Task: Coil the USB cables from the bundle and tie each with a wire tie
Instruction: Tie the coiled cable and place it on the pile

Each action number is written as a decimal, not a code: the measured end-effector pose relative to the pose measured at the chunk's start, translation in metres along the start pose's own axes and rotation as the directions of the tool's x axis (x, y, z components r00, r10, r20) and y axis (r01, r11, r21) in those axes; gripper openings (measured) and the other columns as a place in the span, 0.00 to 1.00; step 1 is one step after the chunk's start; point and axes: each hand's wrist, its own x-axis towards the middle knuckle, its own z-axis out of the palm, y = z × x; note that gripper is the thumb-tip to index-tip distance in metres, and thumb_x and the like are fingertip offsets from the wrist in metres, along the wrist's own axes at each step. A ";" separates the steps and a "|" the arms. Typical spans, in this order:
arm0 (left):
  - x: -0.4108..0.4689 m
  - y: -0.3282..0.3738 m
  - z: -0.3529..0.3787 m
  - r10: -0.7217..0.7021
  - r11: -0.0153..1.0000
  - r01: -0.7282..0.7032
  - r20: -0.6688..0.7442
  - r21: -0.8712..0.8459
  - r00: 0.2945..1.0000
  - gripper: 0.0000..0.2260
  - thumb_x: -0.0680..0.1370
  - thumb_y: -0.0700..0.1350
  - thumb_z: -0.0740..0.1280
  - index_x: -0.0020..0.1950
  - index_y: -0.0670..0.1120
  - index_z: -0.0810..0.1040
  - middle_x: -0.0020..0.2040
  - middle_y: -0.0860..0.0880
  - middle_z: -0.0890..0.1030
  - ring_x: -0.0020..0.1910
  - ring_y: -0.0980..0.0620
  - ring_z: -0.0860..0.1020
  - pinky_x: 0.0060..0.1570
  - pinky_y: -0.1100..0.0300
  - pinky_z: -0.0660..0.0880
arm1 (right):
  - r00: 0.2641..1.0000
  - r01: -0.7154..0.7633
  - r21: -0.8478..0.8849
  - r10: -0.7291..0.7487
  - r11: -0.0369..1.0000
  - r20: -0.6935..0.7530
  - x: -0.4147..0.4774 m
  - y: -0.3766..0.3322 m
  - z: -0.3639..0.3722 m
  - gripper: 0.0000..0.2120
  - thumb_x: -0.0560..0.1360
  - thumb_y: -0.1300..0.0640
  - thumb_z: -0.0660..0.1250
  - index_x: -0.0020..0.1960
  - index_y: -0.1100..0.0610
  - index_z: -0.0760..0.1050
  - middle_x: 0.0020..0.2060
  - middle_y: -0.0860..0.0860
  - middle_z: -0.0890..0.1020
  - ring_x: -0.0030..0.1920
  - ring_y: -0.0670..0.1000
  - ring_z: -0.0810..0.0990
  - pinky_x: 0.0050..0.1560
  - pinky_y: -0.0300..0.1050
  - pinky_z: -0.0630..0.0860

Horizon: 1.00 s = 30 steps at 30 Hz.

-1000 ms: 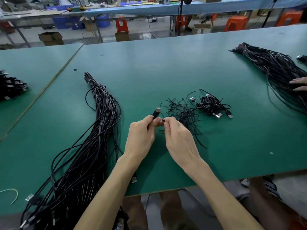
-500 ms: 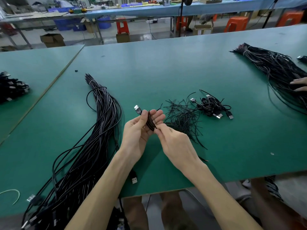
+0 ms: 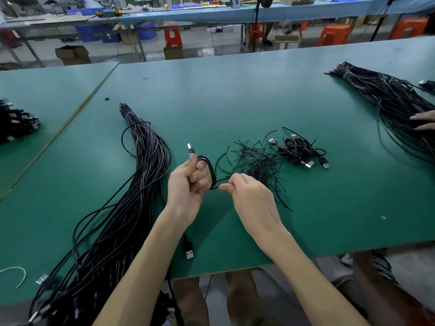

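Risks first, nearest out. A loose plug [image 3: 189, 253] is lying under the left forearm, by the near edge of the table [image 3: 235, 90]. Can't tell if it's this cable's tail. If it is, I'd expect it to be catching on the edge or the forearm while the last turns are going on, jerking the coil.

At the left hand [image 3: 187, 184], the loops of the USB cable [image 3: 211, 171] are sitting round the fingers with nothing tying them. If the thumb is easing off, they're springing open. The right hand [image 3: 250, 198] is tensioning the free run off the coil's low side. If it's pulling too hard, it's dragging loops off the fingertips.

Pose: the left hand is hovering over the table, thumb uppermost, fingers curling through the coil. The thumb is pinning the cable end so the connector [image 3: 191, 148] is poking up above it. The right hand is sitting just beside it, its back facing the camera, fingers curling in, thumb and forefinger pinching the cable strand. Both forearms are angling in from the near edge.

The wire ties [image 3: 259, 163] are lying just beyond the right hand; I'm not seeing a tie in either hand. The finished coils [image 3: 299, 151] are lying further out, past the ties. The bundle [image 3: 141, 175] is running along the left hand's outer side. Well off to the right, a second bundle [image 3: 388, 100] is lying with another person's hand [image 3: 423, 122] resting on it.
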 end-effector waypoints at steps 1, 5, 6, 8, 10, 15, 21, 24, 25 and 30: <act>0.000 -0.002 0.001 0.031 0.994 -0.032 0.009 0.108 0.999 0.21 0.86 0.47 0.60 0.33 0.47 0.75 0.27 0.55 0.63 0.24 0.58 0.58 0.24 0.66 0.57 | 1.000 -0.021 -0.008 0.021 1.000 -0.018 0.000 0.000 0.000 0.14 0.82 0.50 0.67 0.42 0.59 0.75 0.35 0.50 0.79 0.33 0.51 0.73 0.35 0.42 0.66; 0.001 -0.015 0.003 0.223 0.752 -0.237 0.102 0.614 0.970 0.19 0.86 0.42 0.60 0.34 0.46 0.71 0.27 0.57 0.71 0.25 0.59 0.64 0.27 0.67 0.63 | 0.990 -0.140 0.020 0.140 0.990 -0.017 0.002 0.001 -0.001 0.13 0.83 0.52 0.65 0.43 0.58 0.73 0.36 0.49 0.77 0.32 0.51 0.68 0.34 0.43 0.63; 0.000 -0.018 0.002 0.264 0.648 -0.291 0.151 0.704 0.953 0.19 0.86 0.42 0.60 0.34 0.47 0.71 0.28 0.57 0.72 0.28 0.57 0.67 0.29 0.64 0.67 | 0.988 -0.153 0.023 0.153 0.988 0.006 0.001 0.002 -0.001 0.14 0.84 0.51 0.64 0.44 0.58 0.73 0.36 0.49 0.77 0.32 0.52 0.69 0.34 0.44 0.63; -0.001 -0.023 0.000 0.290 0.409 -0.383 0.280 0.828 0.915 0.16 0.84 0.45 0.59 0.36 0.48 0.72 0.31 0.56 0.76 0.31 0.52 0.72 0.34 0.51 0.74 | 0.983 -0.180 0.054 0.177 0.982 0.055 0.002 0.003 -0.002 0.14 0.85 0.51 0.61 0.46 0.59 0.74 0.39 0.51 0.79 0.33 0.54 0.72 0.34 0.47 0.64; -0.003 -0.024 -0.003 0.280 0.190 -0.459 0.400 0.868 0.873 0.14 0.84 0.46 0.58 0.40 0.46 0.73 0.33 0.53 0.78 0.31 0.48 0.75 0.36 0.47 0.75 | 0.973 -0.224 0.160 0.211 0.961 0.095 0.004 0.006 -0.003 0.13 0.86 0.51 0.59 0.48 0.58 0.75 0.40 0.51 0.81 0.34 0.53 0.74 0.35 0.48 0.67; 0.000 -0.026 -0.001 0.340 0.052 -0.457 0.415 0.888 0.844 0.13 0.86 0.47 0.61 0.45 0.41 0.76 0.40 0.54 0.83 0.37 0.49 0.80 0.42 0.50 0.76 | 0.960 -0.279 0.429 0.246 0.859 0.131 0.006 0.010 -0.005 0.13 0.86 0.52 0.58 0.46 0.53 0.75 0.31 0.42 0.79 0.30 0.46 0.75 0.32 0.42 0.72; 0.004 -0.032 0.006 0.340 0.470 -0.321 0.167 0.822 0.926 0.08 0.83 0.42 0.67 0.47 0.44 0.84 0.41 0.59 0.86 0.45 0.60 0.85 0.49 0.65 0.78 | 0.977 -0.211 0.542 0.158 0.814 0.142 0.003 0.010 -0.003 0.09 0.87 0.53 0.56 0.51 0.50 0.73 0.31 0.43 0.80 0.28 0.45 0.77 0.32 0.35 0.70; 0.005 -0.027 0.006 0.278 0.762 -0.279 0.095 0.584 0.956 0.08 0.84 0.41 0.66 0.52 0.40 0.85 0.49 0.47 0.88 0.52 0.48 0.86 0.55 0.52 0.82 | 0.988 -0.120 0.507 0.054 0.854 0.142 0.002 0.007 -0.002 0.09 0.87 0.54 0.58 0.52 0.54 0.75 0.34 0.44 0.80 0.32 0.47 0.79 0.35 0.45 0.77; 0.004 -0.024 0.006 0.219 0.854 -0.236 0.091 0.464 0.972 0.11 0.84 0.43 0.66 0.55 0.37 0.84 0.53 0.42 0.87 0.55 0.43 0.85 0.56 0.51 0.82 | 0.988 -0.106 0.499 0.035 0.860 0.148 0.003 0.007 -0.002 0.09 0.86 0.54 0.59 0.51 0.55 0.76 0.34 0.45 0.81 0.33 0.47 0.80 0.37 0.48 0.78; 0.000 -0.018 0.008 0.026 0.987 -0.045 0.127 0.153 0.992 0.16 0.83 0.44 0.65 0.62 0.31 0.77 0.60 0.35 0.83 0.62 0.37 0.82 0.52 0.52 0.83 | 0.991 -0.120 0.535 0.067 0.836 0.117 0.004 0.010 0.001 0.09 0.84 0.54 0.65 0.49 0.56 0.80 0.33 0.45 0.83 0.30 0.47 0.82 0.38 0.43 0.80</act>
